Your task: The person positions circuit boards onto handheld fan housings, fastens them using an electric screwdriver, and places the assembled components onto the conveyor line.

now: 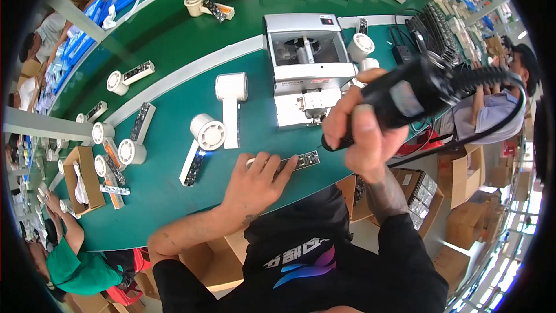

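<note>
My right hand [365,130] is wrapped round a black electric screwdriver [399,98], its tip pointing down left, above the bench near my left hand. My left hand [258,179] rests on the green bench with fingers curled over a handheld fan housing; most of it is hidden, but its open handle with a circuit board [307,160] sticks out past the fingertips. Just left of that hand lies a white handheld fan [207,132] with its board exposed. A second white fan [230,104], handle toward me, lies behind it. Ahead stands a grey screw feeder [310,72].
Several more fans stand on the green conveyor [174,35] beyond a pale rail, and others lie at the left by a small cardboard box [84,179]. Black cables and a power adapter [402,53] sit right of the feeder. Co-workers are at both sides; cartons [469,174] stand at right.
</note>
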